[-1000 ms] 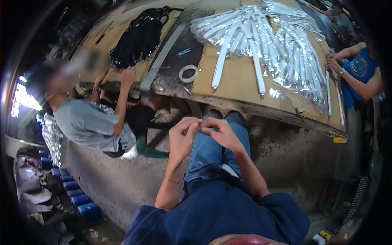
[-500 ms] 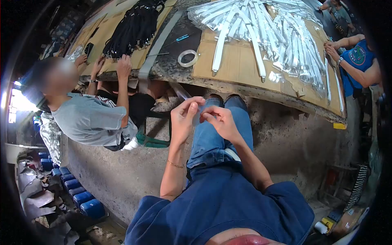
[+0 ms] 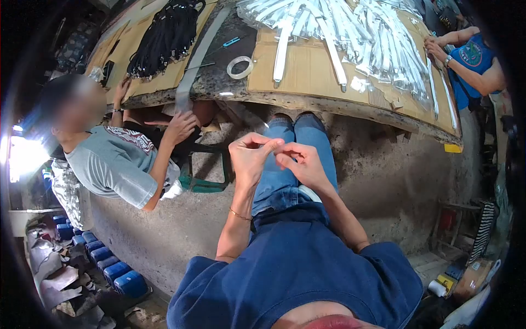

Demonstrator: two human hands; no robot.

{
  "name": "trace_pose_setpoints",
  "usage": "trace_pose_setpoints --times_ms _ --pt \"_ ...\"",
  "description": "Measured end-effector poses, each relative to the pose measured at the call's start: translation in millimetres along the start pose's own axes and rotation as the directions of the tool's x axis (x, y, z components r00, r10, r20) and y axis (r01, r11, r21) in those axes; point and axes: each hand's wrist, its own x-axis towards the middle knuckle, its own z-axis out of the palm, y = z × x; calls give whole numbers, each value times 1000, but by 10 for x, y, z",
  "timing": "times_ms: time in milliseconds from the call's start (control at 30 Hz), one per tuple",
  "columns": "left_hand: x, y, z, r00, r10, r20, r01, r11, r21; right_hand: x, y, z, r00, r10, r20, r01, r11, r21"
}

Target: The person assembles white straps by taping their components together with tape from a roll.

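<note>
Bench (image 3: pixel 244 30): dk grey-blk top, tan cardboard (image 3: pixel 268 68) on R half. White straps (image 3: pixel 282 57) there, solid wht; black straps (image 3: pixel 167 38) twd L end, solid blk. Tape roll (image 3: pixel 240 75) nr front edge: whitish. Cutter (image 3: pixel 231 41): bright blue. Tab (image 3: pixel 452 148) under front R corner: yellow. Wearer's T-shirt (image 3: pixel 296 257) plain navy, jeans (image 3: pixel 316 148) faded blue. Co-worker's tee (image 3: pixel 107 170), L of front edge: grey w/ dk red + wht print. Co-worker's vest (image 3: pixel 487 55) past R edge: blue, roundish green logo.

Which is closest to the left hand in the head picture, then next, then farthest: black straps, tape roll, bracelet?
1. Bracelet, worn below the left hand.
2. Tape roll, ahead on the table.
3. Black straps, on the table's left side.
</note>
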Motion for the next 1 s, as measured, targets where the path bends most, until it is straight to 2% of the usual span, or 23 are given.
trace_pose_setpoints --times_ms 67,133,167,300,333,400,433,533,600,633,700,767,800,867,933,1000 --pt "12 7 6 999 34 6 -34 999 -17 -1 16 -15 998 34 -53 -33 999 13" --pt "32 131 69 992 107 69 -94 981 -171 31 11 -54 993 59 -106 -57 998 24" --pt "31 180 45 987 63 145 -47 992 -115 31 6 -71 991 64 -114 -61 998 28" --pt "56 41 11 989 46 142 -41 998 -40 51 20 -121 990 109 -88 -108 994 9" --pt "50 27 23 995 7 101 -4 999 -32 73 19 -109 990 112 -88 -112 994 10" --pt "58 -2 47 997 -32 63 33 999 -24 139 -10 -82 982 -26 -186 51 990 131" --pt "57 -26 60 999 -32 19 32 999 -44 163 -61 -93 982 -22 -189 47 990 131" --pt "60 -54 72 1000 -12 -26 11 999 -36 254 -148 -141 989 -17 -144 39 988 152" --pt "92 -106 52 1000 10 -25 -11 1000 -11 312 -88 -191 991 -121 -54 123 992 34" --pt "133 -189 12 999 50 3 -49 998 -41 332 -83 -206 991 -122 -54 123 992 34" --pt "174 -100 19 996 84 24 -82 994 -72 357 -69 -227 999 -24 -42 26 998 56" --pt "184 23 41 986 -88 140 117 971 -210 426 -5 -281 1000 -14 -21 15 999 47" --pt "207 -4 10 986 -97 138 125 970 -211 439 25 -290 1000 -6 1 6 999 40" --pt "305 -73 -79 942 36 334 -39 999 4 459 41 -284 999 39 -1 -38 998 50" --pt "323 -135 -68 956 37 292 -46 999 23 470 66 -273 997 78 -9 -78 995 56" --pt "334 -173 -49 992 -18 123 3 992 127 482 194 -220 991 83 -101 -74 993 94"
